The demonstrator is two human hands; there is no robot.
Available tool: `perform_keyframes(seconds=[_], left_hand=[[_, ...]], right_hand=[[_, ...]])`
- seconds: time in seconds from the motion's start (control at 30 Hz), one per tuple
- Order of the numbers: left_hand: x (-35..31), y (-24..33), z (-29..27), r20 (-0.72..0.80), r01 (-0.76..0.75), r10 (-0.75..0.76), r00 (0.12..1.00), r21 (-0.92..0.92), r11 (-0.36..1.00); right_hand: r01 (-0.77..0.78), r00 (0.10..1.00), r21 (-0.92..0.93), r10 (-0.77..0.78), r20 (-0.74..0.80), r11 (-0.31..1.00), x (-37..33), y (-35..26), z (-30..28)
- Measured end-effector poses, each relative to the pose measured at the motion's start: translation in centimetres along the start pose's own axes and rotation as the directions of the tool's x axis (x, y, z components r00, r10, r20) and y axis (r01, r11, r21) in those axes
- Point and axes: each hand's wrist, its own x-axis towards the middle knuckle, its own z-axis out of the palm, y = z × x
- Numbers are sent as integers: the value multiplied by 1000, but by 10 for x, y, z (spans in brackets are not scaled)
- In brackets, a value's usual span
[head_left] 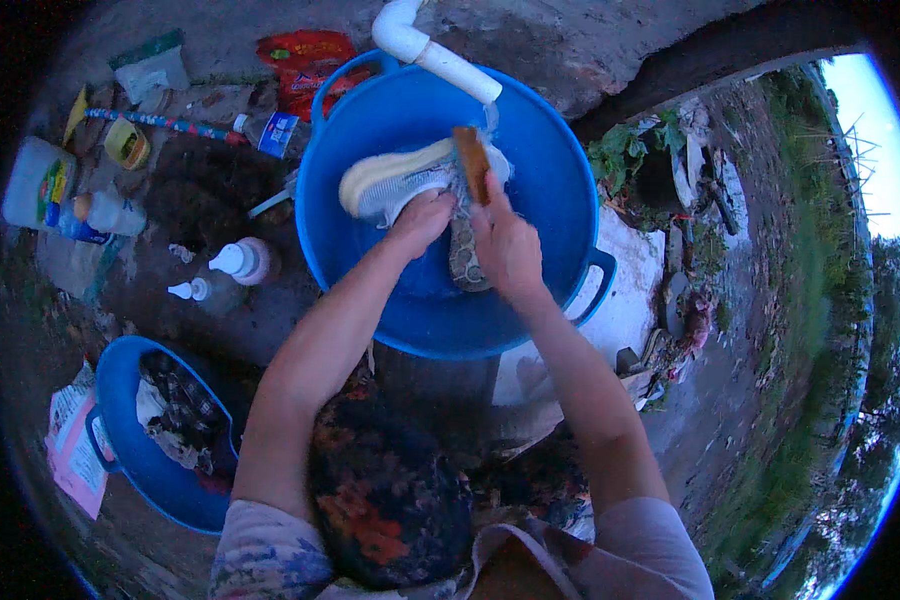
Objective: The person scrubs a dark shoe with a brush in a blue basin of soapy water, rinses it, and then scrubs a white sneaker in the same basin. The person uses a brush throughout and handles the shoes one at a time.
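A light grey knit sneaker (395, 178) with a cream sole lies tilted on its side in the large blue basin (550, 260). My left hand (425, 215) grips it at its opening, the fingers partly hidden inside. My right hand (510, 245) is closed around a wooden scrubbing brush (472, 165), which is held against the toe end of the sneaker. Below them, a second shoe (468, 262) rests in the basin, its patterned sole showing. Over the far rim a white pipe (450, 68) lets a thin stream of water fall near the brush.
Left of the basin stand a white-capped pump bottle (245, 260) and a smaller spray bottle (192, 290). A smaller blue tub (135, 460) with dark and pale cloth sits at lower left. Plastic packets, including a red bag (305, 60), lie at upper left. Plants border the right.
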Motion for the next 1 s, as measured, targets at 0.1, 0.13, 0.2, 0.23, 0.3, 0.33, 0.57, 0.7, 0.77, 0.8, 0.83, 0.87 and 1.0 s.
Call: perform_keyframes(seconds=[0.1, 0.13, 0.2, 0.23, 0.3, 0.33, 0.57, 0.7, 0.77, 0.8, 0.83, 0.87, 1.0], left_hand=[[-3, -10, -3, 91, -135, 116, 989, 245, 960], [-11, 19, -2, 70, -67, 49, 996, 285, 956], [-10, 19, 6, 80, -217, 202, 976, 384, 898], [-13, 22, 6, 81, -280, 273, 959, 437, 855], [-12, 29, 2, -17, -29, 27, 999, -112, 993], [-11, 27, -4, -50, 65, -94, 994, -422, 904], [10, 19, -11, -59, -5, -122, 991, -915, 404], [18, 15, -22, -183, -110, -312, 932, -965, 238], [16, 11, -12, -160, -87, -334, 929, -971, 223], [15, 15, -8, -70, -22, -263, 962, -983, 181], [15, 19, -8, -100, -33, -308, 946, -976, 216], [16, 24, -9, -131, -42, -351, 927, -967, 251], [14, 32, -15, -154, -65, -356, 922, -966, 249]], right_hand=[[191, 981, -63, -188, 41, 980, -20, -3, -15], [166, 986, -125, -167, -4, 978, -1, 9, -19], [-5, 995, -104, -5, -95, 995, 27, 31, -21], [-35, 989, -108, 19, -147, 994, 34, 34, -16], [76, 997, 14, -75, -36, 997, 4, 24, -8], [174, 985, 130, -175, -5, 976, -16, 6, -7], [33, 992, 17, -31, -119, 999, 19, 0, 5], [203, 978, 47, -200, -67, 978, -35, 13, 34], [-62, 998, 104, 61, 12, 993, 5, -1, 14], [-109, 994, 209, 113, -8, 972, 19, -6, 2], [-94, 995, 255, 102, -18, 962, 17, -7, 2], [-79, 995, 300, 93, -30, 951, 10, -10, 5], [264, 938, 245, -189, -291, 933, -41, -11, 43]])
